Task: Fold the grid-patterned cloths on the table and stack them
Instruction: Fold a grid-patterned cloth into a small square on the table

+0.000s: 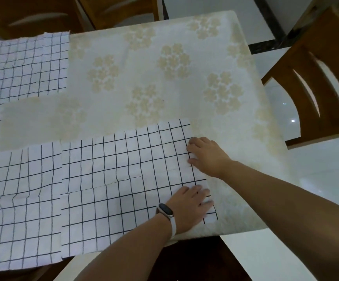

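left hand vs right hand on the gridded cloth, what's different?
Left hand lies flat, fingers straight, on the near right corner of the cloth; right hand sits farther along that edge, fingers bent. The left wrist wears a band; the right wrist is bare. Both touch the same right edge.

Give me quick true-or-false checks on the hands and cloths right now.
1. The left hand and right hand touch the same near grid cloth. True.
2. The wristband is on the right wrist. False: left wrist.
3. Folded cloths are stacked at the table's far right corner. False: only floral tablecloth shows there.
4. A second grid cloth lies far left. True.
5. A wooden chair stands right of the table. True.
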`<act>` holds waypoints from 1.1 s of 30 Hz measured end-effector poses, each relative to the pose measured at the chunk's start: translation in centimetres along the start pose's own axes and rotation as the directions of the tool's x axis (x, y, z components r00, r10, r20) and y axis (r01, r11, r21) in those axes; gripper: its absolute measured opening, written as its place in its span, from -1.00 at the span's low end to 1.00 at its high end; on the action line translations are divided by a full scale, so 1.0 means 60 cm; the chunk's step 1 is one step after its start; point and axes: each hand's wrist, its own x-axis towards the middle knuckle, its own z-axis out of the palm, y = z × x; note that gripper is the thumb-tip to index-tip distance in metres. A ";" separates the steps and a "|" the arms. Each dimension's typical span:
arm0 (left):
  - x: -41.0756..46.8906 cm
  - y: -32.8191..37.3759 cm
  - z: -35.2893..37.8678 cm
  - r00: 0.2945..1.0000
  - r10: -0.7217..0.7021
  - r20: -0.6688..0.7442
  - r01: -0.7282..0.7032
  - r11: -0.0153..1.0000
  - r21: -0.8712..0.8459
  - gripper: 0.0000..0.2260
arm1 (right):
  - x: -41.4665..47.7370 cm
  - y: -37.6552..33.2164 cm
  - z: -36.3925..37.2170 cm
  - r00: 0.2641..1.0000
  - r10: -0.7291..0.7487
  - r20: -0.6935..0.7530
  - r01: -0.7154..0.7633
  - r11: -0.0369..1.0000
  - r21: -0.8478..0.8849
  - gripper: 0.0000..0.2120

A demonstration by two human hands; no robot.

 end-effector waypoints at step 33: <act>0.000 0.034 -0.080 0.978 0.023 0.207 0.023 0.976 -0.216 -0.71 | 0.009 -0.051 -0.026 0.815 0.531 0.232 -0.504 0.454 0.735 -0.85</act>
